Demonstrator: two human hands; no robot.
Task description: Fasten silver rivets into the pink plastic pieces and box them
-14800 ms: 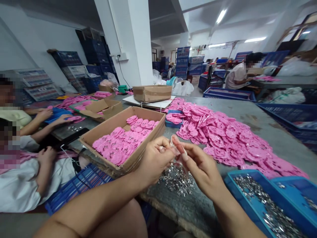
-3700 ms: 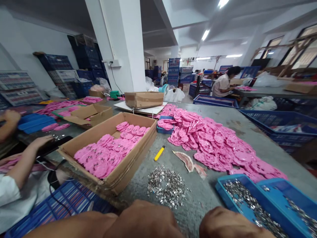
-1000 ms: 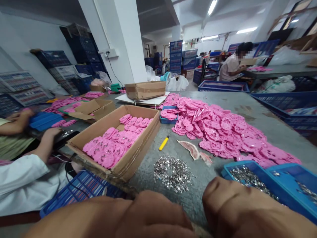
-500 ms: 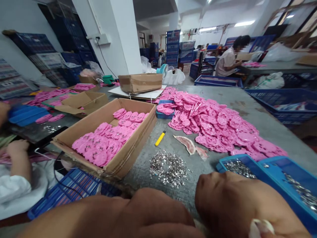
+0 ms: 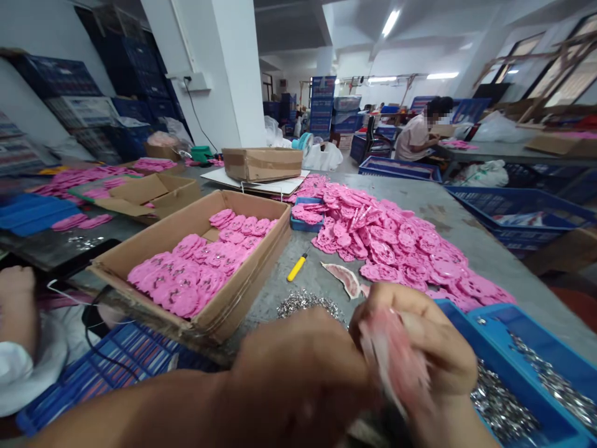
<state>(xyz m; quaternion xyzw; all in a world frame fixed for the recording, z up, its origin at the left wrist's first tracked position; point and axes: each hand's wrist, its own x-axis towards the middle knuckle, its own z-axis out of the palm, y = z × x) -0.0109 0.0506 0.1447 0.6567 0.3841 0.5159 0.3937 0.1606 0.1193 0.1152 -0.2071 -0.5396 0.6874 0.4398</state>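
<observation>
My right hand (image 5: 450, 348) is closed around a pink, fleshy piece with white skin, which looks like a pomelo segment (image 5: 396, 358). My left hand (image 5: 303, 367), smeared by motion, is up against the segment's left side; its fingers cannot be made out. Just beyond the hands lies a curved scrap of whitish peel (image 5: 342, 278) with a pink inside. A heap of small shiny metal pieces (image 5: 310, 302) is partly hidden behind my left hand. Blue trays (image 5: 506, 330) of similar metal pieces stand at the right, partly covered by my right hand.
A cardboard box (image 5: 242, 289) holds rows of pink oval pieces. A large pile of pink pieces (image 5: 396, 233) spreads across the grey table (image 5: 420, 193). A yellow-handled tool (image 5: 297, 267) lies between. Another person's arm (image 5: 18, 305) is at the left; a person (image 5: 415, 137) sits far right.
My right hand has turned and moved left, bringing the pomelo segment into view beside my left hand. A small peel scrap is now mostly hidden by it. The view has tilted upward.
</observation>
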